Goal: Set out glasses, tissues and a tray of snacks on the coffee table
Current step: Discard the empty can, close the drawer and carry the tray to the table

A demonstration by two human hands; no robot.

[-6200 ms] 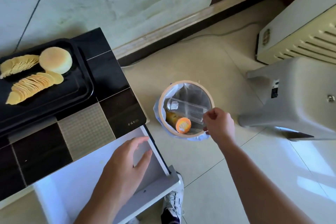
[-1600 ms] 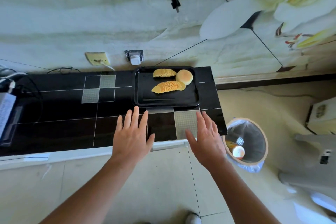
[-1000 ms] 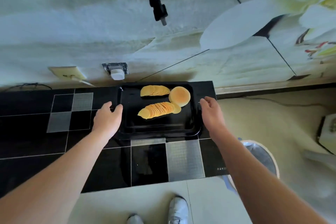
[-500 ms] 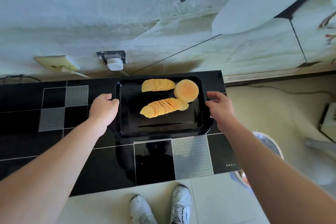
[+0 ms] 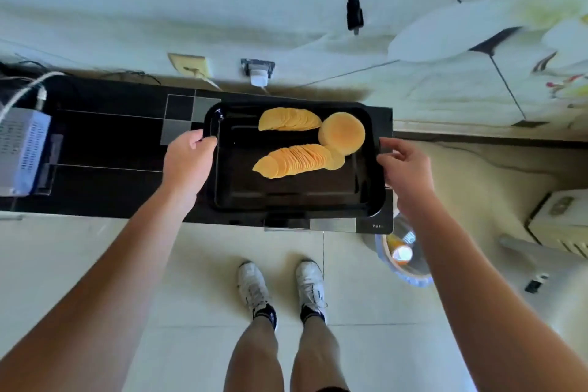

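No legible text, only a blurred mark on the black counter [image 5: 375,226]

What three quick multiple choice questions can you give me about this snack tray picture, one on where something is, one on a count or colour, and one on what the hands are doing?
1. Where is the round cake on the black tray?
A. near left corner
B. far right part
C. centre of the near edge

2. How many fanned rows of crisps lie on the tray?
A. two
B. four
C. none

3. What are the hands doing?
A. both hang free at the person's sides
B. both rest flat on the floor
C. the left hand and right hand each grip one short end of the tray

Answers: 1 B, the cake sits by the far right rim. 2 A, one row lies at the far side and one in the middle. 3 C, fingers curl round the rim on both ends.
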